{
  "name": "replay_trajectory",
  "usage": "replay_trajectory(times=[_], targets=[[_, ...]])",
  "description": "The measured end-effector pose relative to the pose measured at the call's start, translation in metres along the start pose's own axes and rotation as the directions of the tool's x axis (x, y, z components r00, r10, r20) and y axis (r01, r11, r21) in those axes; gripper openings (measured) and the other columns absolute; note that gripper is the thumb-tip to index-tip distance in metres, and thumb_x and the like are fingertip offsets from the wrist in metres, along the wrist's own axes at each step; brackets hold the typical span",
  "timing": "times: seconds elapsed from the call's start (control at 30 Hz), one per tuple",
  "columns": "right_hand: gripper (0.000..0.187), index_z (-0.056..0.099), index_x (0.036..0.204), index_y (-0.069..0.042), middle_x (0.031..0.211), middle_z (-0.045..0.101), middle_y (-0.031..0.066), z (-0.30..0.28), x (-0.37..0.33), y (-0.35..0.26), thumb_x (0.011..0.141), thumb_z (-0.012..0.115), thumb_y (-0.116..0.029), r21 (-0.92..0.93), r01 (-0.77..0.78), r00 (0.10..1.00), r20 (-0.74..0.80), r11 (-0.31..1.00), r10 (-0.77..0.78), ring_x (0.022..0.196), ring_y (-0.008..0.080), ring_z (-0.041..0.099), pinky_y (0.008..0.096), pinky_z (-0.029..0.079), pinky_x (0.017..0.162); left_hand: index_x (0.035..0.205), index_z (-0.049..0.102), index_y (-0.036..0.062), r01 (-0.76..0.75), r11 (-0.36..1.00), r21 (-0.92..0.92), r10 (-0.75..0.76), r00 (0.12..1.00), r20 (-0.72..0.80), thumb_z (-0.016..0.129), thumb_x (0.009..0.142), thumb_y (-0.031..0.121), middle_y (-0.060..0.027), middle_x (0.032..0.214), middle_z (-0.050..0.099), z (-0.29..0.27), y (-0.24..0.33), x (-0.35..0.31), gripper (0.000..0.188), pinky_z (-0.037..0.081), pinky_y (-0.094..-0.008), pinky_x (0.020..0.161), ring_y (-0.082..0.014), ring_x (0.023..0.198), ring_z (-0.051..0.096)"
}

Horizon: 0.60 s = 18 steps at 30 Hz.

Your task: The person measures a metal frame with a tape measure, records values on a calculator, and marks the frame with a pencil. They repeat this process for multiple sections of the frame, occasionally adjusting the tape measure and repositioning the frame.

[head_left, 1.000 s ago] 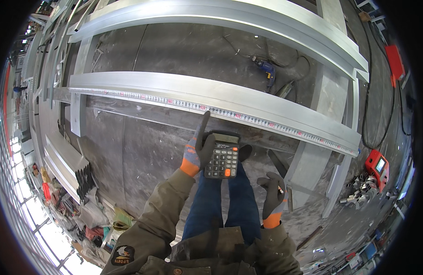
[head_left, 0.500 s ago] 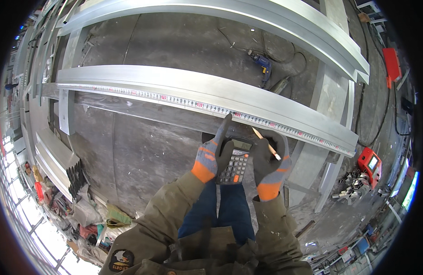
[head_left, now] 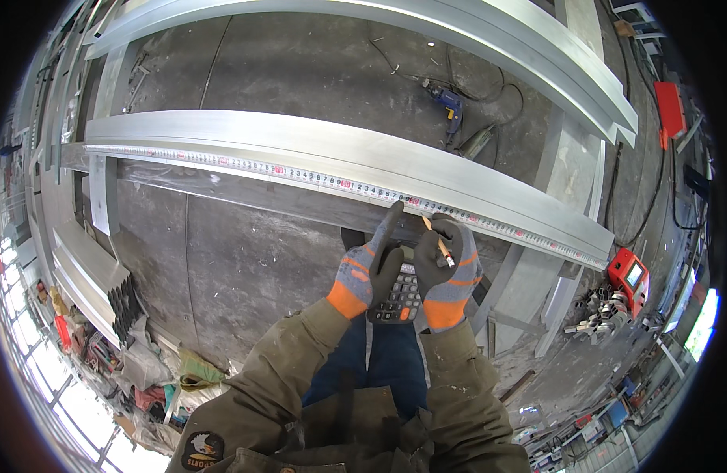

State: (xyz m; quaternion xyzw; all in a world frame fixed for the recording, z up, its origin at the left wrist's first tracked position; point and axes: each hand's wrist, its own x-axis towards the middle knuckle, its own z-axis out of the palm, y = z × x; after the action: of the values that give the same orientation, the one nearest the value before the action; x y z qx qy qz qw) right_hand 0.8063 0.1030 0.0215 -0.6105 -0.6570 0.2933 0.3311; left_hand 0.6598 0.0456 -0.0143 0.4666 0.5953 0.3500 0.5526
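Note:
A silver metal profile [head_left: 340, 148] lies across in front of me, with a yellowish-white tape measure [head_left: 308, 176] stretched along its near edge. My left hand [head_left: 365, 272], in a grey and orange glove, grips a dark calculator [head_left: 397, 301] and reaches its index finger up to the tape's edge. My gloved right hand [head_left: 449, 276] pinches a wooden pencil [head_left: 442, 250], its tip near the tape just right of that finger. The right hand partly covers the calculator, whose screen is mostly hidden.
Another long profile [head_left: 426, 24] runs parallel farther away. Crosswise supports [head_left: 103, 193] carry the profiles. A blue power drill [head_left: 449, 102] with a cable rests on the floor beyond. At right stands a red device [head_left: 630, 277] with a screen, beside a pile of metal offcuts [head_left: 604, 311].
My right hand has moved left and slightly up, bringing the pencil tip to the tape near my left index finger. It now covers part of the calculator.

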Motion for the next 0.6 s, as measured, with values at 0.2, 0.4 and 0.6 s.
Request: replay_trajectory(times=[0.2,0.4,0.6], targets=[[0.018,0.069,0.107,-0.001,0.103,0.074,0.0171,0.0040,0.0001,0.0020,0.089,0.074,-0.002,-0.029,0.001,1.000,-0.017,1.000,-0.001,0.092,0.0302,0.073,0.0374,0.058,0.083,0.170,0.026,0.0209,0.047,0.999,-0.007,-0.047,0.999,-0.019,0.058,0.104,0.014,-0.0184,0.082,0.067,0.0028,-0.0068,-0.0007,0.074,0.053,-0.0429,0.068,-0.0347,0.072,0.067],[0.018,0.070,0.107,-0.001,0.102,0.074,0.0167,0.0030,0.0009,0.0004,0.090,0.073,-0.003,-0.021,-0.008,1.000,-0.013,1.000,0.008,0.091,0.0302,0.073,0.0368,0.058,0.083,0.170,0.025,0.0210,-0.012,0.999,0.044,0.013,0.999,-0.037,0.059,0.104,0.015,-0.0177,0.081,0.067,0.0030,-0.0060,-0.0001,0.075,0.052,-0.0432,0.068,-0.0364,0.071,0.067],[0.014,0.071,0.104,0.000,0.100,0.074,0.0165,-0.0045,0.0035,-0.0015,0.091,0.073,-0.002,-0.032,-0.018,0.997,0.075,0.999,0.020,0.089,0.0284,0.073,0.0349,0.057,0.080,0.171,0.025,0.0215,0.026,0.998,0.053,-0.024,0.999,-0.032,0.059,0.103,0.014,-0.0167,0.080,0.067,0.0016,-0.0019,-0.0009,0.076,0.053,-0.0433,0.069,-0.0369,0.072,0.068]])
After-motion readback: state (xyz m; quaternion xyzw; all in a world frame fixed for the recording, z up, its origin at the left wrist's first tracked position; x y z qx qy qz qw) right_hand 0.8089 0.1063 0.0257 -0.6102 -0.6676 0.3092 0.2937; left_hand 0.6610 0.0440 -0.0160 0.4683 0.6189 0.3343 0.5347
